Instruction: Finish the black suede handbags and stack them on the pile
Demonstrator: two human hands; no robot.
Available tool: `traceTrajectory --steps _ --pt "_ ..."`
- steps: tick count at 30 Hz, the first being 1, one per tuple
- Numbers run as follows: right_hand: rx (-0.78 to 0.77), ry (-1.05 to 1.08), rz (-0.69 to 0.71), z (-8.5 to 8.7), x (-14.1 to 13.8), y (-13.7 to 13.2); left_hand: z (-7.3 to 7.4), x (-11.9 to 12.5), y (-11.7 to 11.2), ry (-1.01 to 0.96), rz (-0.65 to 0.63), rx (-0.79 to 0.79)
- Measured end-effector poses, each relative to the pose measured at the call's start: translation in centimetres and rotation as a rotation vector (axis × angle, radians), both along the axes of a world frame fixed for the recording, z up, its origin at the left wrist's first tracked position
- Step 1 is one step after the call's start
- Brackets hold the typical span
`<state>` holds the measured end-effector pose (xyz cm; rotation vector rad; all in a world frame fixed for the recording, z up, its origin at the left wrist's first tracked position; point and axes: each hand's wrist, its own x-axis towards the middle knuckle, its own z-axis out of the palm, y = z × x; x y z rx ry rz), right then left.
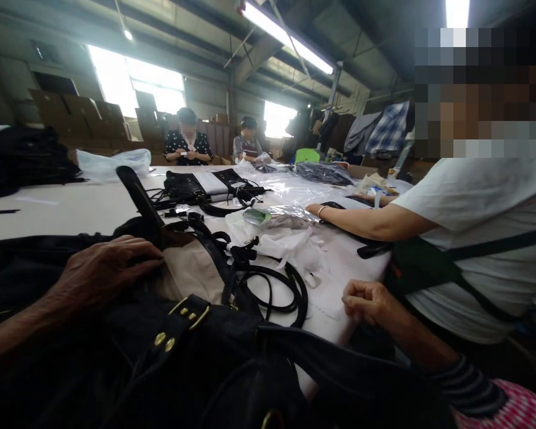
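My left hand (102, 277) lies flat, fingers stretched out, on a black handbag (196, 357) with brass studs and a tan lining (192, 271) that fills the near part of the white table (71, 205). My right hand (370, 301) rests at the table's near right edge, curled into a loose fist with nothing visible in it. Black straps (272, 286) coil between the two hands. One stiff black strap (136, 193) sticks up behind my left hand.
A person in a white shirt and green apron sits close on the right, an arm (361, 217) reaching over clear plastic bags (286, 214). More black bags (205, 185) lie mid-table. Two other people sit at the far side. Cardboard boxes (84, 116) are stacked behind.
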<state>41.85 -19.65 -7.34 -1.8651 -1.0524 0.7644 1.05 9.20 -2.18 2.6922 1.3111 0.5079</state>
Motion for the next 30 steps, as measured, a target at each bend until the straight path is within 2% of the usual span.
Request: traceTrajectory --steps 3,6,8,13,17,23,26,30 --pt "0.021 0.031 -0.022 1.0 0.9 0.4 0.0 0.2 0.0 -0.020 0.017 0.017" --pt "0.101 0.059 -0.118 2.2 2.2 2.4 0.1 0.3 -0.1 -0.024 0.021 0.018" --pt "0.076 0.057 -0.144 2.7 2.8 4.3 0.0 0.2 0.0 -0.011 0.004 0.010" --pt "-0.076 -0.084 0.027 2.8 2.8 7.7 -1.0 -0.3 1.3 -0.012 0.009 0.039" --pt "-0.066 -0.093 0.014 2.2 2.3 7.4 -1.5 -0.4 1.7 -0.026 -0.009 0.072" --pt "-0.117 -0.041 -0.082 1.9 2.7 5.3 -0.6 0.1 0.7 -0.023 -0.021 0.050" --pt "-0.092 0.006 -0.108 1.8 2.6 6.0 -0.6 0.1 0.6 -0.015 -0.014 0.061" --pt "-0.065 0.101 -0.034 1.5 2.4 7.6 -1.0 -0.1 1.0 -0.030 -0.019 0.078"
